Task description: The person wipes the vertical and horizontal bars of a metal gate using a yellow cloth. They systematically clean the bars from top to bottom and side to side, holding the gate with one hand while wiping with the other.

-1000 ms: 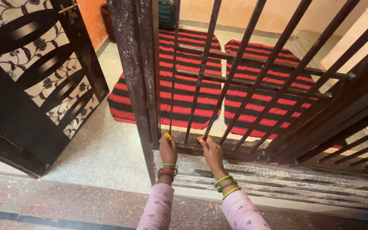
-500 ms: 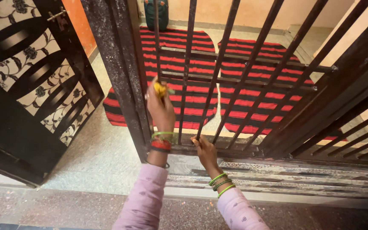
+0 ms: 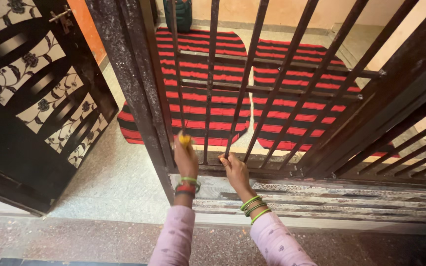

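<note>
A dark metal gate [image 3: 282, 83] of thin upright bars stands in front of me. My left hand [image 3: 186, 158] is closed on a small yellow scrubber [image 3: 185, 140] and presses it against the leftmost thin bar [image 3: 177, 74], low down near the bottom rail. My right hand [image 3: 235, 170] grips the foot of another bar two bars to the right, just above the bottom rail [image 3: 252, 170]. Both wrists carry green and red bangles, and the sleeves are pale pink.
A thick speckled gate post [image 3: 134, 88] rises just left of my left hand. A dark patterned door leaf [image 3: 30, 93] stands open at the left. Red-and-black striped mats [image 3: 292, 74] lie on the floor behind the bars. A striped threshold [image 3: 321, 202] runs below the gate.
My left hand went up the bar with the yellow scrubber, then came back down to near the bottom rail. My right hand kept its grip on its bar.
</note>
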